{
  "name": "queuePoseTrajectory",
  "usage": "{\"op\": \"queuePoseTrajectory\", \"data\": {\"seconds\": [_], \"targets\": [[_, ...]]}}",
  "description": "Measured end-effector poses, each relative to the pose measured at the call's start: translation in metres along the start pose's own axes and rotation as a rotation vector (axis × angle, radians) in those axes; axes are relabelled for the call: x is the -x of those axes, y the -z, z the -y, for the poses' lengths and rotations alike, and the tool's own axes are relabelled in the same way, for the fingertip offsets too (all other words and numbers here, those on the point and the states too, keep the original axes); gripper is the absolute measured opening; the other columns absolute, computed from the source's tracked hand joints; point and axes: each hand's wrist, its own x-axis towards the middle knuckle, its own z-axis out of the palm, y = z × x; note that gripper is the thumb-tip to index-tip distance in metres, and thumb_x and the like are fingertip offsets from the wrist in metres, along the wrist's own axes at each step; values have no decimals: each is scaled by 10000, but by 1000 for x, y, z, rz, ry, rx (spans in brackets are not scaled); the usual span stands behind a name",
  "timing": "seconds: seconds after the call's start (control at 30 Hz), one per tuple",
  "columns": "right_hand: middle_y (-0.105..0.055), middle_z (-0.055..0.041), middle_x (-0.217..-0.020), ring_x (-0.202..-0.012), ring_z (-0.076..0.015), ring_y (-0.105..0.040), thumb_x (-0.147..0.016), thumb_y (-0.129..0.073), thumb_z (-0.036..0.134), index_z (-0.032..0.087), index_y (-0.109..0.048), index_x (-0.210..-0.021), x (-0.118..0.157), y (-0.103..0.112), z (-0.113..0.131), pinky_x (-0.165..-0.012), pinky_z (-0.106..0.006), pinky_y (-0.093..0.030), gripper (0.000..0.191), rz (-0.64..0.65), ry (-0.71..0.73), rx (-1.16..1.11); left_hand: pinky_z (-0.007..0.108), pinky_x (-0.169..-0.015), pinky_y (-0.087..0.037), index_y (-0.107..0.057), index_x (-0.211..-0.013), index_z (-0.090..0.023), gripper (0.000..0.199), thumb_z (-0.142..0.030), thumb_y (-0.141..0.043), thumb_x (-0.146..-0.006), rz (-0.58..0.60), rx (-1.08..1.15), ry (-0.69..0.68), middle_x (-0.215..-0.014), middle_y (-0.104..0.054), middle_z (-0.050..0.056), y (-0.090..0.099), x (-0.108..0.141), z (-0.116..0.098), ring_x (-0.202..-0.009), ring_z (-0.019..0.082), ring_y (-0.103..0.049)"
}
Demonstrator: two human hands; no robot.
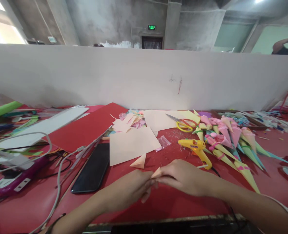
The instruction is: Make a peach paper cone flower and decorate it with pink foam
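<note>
Between my two hands is a small peach paper piece (pixel 156 173), pinched by the fingers above the red tabletop near its front edge. My left hand (pixel 136 187) closes on its left side, and my right hand (pixel 178 177) closes on its right side. My fingers hide most of its shape. Just beyond lies a folded peach paper cone (pixel 139 162), beside a large peach sheet (pixel 131 144). A yellow glue gun (pixel 195 148) lies past my right hand. A black phone (pixel 92 170) lies left of my left hand.
Scissors (pixel 183 123) with yellow and orange handles lie on paper at the back. Several colourful paper cones (pixel 224 139) are piled on the right. A purple power strip (pixel 19 178) with white cables stands at left. A white partition (pixel 134 78) closes off the back.
</note>
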Motion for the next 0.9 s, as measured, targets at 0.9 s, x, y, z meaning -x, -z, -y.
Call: {"op": "queuePoseTrajectory", "data": {"seconds": [0.9], "targets": [[-575,-49,-851,-835,-149,-548,-851,-408,343,184,-542,-835,8,-21,-12,-777,-305,-458,208,-704,-124,-896,219,-453,-208,-410,-591,-150,422,-484,-351,-841,-181,675,-52,-490,-346,-57,-24,-12,23,-447,61,-262]]}}
